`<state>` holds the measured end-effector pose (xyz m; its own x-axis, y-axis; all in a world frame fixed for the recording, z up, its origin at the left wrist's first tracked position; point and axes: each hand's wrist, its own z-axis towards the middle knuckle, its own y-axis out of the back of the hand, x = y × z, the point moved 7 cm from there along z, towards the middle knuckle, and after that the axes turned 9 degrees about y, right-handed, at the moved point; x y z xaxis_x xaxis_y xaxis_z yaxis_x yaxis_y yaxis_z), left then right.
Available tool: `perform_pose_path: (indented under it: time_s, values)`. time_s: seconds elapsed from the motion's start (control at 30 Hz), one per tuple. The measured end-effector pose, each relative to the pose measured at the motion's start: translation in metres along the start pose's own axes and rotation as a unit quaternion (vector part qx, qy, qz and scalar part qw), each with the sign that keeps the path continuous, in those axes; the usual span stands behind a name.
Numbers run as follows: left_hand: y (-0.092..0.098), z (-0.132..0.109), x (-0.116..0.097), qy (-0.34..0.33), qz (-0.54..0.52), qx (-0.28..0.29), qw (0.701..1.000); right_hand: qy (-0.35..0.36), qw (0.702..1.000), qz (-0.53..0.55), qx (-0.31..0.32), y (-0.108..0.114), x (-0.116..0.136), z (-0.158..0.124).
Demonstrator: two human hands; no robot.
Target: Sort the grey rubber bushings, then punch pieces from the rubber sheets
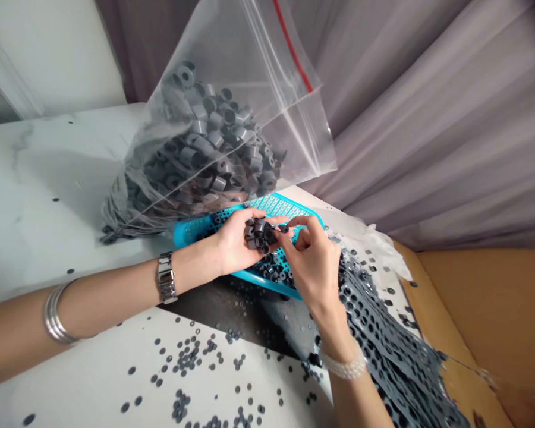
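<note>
My left hand (241, 241) is cupped palm up around a small heap of dark grey ring-shaped caps (261, 235). Close beside it, my right hand (314, 255) pinches one small black cap (283, 229) between thumb and forefinger. Both hands are over a turquoise plastic basket (267, 281), which has a perforated bottom and more small dark pieces in it. Behind them leans a clear zip bag (289, 128) with a red strip, full of grey caps (218, 139). My left hand and the bag hide part of the basket.
Small dark discs (187, 359) lie scattered over the white marbled table (40, 160). To the right is a pile of perforated dark grey sheets (383, 339). A brown cardboard surface (485, 297) and a grey curtain (428, 119) stand beyond it.
</note>
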<state>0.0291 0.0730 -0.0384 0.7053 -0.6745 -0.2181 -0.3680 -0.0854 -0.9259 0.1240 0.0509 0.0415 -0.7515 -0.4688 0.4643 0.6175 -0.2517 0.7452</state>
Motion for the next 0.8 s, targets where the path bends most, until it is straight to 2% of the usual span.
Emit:
perform_pose_path:
  time_s: [0.07,0.13,0.17,0.23,0.3,0.33,0.4,0.43,0.5,0.57,0.67,0.73,0.8]
  values:
    - [0.0,-0.001,0.0,-0.002,-0.006,-0.014,1.0,-0.017,0.999,0.05,-0.003,0.0,-0.002,0.001]
    - [0.001,-0.002,-0.002,-0.014,-0.02,-0.031,0.999,-0.068,0.981,0.18,0.006,-0.004,-0.012,0.002]
    - [0.0,-0.003,-0.002,-0.022,-0.03,-0.033,0.999,-0.102,0.959,0.263,0.016,-0.007,-0.018,0.003]
    - [-0.002,-0.003,-0.003,-0.037,-0.049,-0.027,0.998,-0.167,0.893,0.415,0.04,-0.013,-0.029,0.003]
    - [-0.003,-0.004,-0.002,-0.04,-0.06,-0.02,0.997,-0.208,0.832,0.512,0.055,-0.015,-0.037,0.003]
    - [-0.003,-0.004,-0.002,-0.04,-0.062,-0.022,0.997,-0.218,0.812,0.538,0.056,-0.016,-0.041,0.003]
    - [-0.003,-0.005,-0.002,-0.038,-0.063,-0.028,0.997,-0.229,0.799,0.553,0.052,-0.016,-0.047,0.004]
    - [-0.002,-0.005,-0.002,-0.036,-0.062,-0.031,0.997,-0.231,0.804,0.546,0.046,-0.017,-0.05,0.003]
    - [-0.002,-0.005,-0.001,-0.029,-0.059,-0.031,0.997,-0.224,0.834,0.504,0.03,-0.017,-0.053,0.003]
    - [-0.002,-0.004,-0.002,-0.026,-0.055,-0.027,0.998,-0.187,0.882,0.431,0.026,-0.014,-0.051,0.005]
    - [0.001,-0.001,-0.003,-0.025,-0.042,-0.028,0.998,-0.083,0.954,0.277,0.077,-0.008,-0.035,0.008]
    - [0.002,0.0,-0.003,-0.017,-0.033,-0.026,0.999,-0.022,0.978,0.179,0.107,-0.006,-0.025,0.008]
    - [0.002,0.0,-0.003,-0.017,-0.029,-0.023,0.999,0.015,0.986,0.115,0.117,-0.004,-0.019,0.008]
